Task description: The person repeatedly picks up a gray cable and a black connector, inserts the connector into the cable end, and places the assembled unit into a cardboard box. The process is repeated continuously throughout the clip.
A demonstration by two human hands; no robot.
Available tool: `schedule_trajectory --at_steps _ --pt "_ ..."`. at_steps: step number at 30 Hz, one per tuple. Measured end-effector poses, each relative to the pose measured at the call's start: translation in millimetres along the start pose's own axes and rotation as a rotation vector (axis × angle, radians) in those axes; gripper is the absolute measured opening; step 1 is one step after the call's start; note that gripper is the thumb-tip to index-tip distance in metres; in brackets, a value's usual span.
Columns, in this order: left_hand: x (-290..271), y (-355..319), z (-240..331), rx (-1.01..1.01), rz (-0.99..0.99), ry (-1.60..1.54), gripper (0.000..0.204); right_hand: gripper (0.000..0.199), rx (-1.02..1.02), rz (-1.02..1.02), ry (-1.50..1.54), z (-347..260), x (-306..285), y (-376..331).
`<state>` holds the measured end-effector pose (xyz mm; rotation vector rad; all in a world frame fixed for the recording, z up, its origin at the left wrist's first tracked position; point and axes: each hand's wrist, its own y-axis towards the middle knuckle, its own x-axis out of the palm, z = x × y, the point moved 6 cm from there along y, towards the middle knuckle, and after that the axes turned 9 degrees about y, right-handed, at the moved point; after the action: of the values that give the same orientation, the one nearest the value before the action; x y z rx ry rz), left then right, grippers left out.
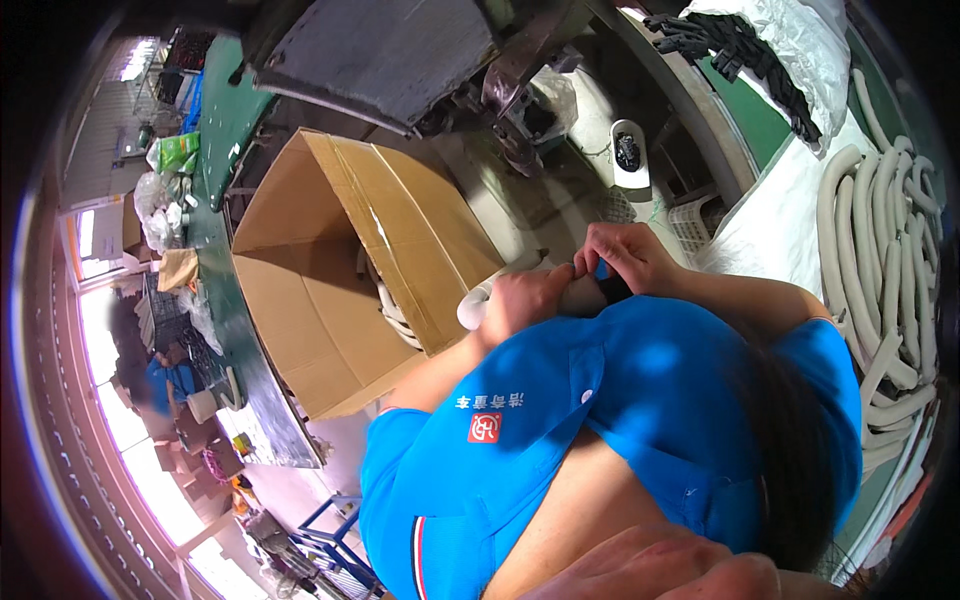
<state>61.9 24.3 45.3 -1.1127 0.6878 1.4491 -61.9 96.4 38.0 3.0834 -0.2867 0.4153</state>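
My left hand (528, 298) is wrapped around a light grey curved tube (474, 309), whose rounded end sticks out on the left. Close beside it, my right hand (628, 258) has its fingers bent and pinched together near the tube's other end. A dark piece (613, 288) shows just under the right fingers; its kind is hard to tell, and my body partly covers it. Both hands are held close in front of my chest. To their left stands an open cardboard box (300, 310) tipped toward me, with several similar grey tubes (397, 318) inside.
Many grey curved tubes (870, 250) are piled at the right, beside white sheeting (770, 230). Black strip-like parts (740, 50) lie at the upper right. A machine with a flat grey plate (380, 50) stands ahead. A green-topped bench (215, 240) runs along the left.
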Motion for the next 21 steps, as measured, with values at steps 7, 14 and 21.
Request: schedule_trajectory --at_steps 7,14,21 --pt "-40.7 9.1 -16.5 -0.176 0.644 -0.401 0.028 0.057 -0.255 0.359 0.426 -37.7 -54.8 33.1" --pt "-7.7 -55.8 -142.1 -0.192 0.946 -1.883 0.03 0.056 0.184 0.807 0.659 81.0 -157.6 -36.9" --pt "111.9 19.5 -133.7 -0.657 0.013 -0.569 0.037 0.035 0.044 -0.073 0.625 24.1 -49.8 -1.7"
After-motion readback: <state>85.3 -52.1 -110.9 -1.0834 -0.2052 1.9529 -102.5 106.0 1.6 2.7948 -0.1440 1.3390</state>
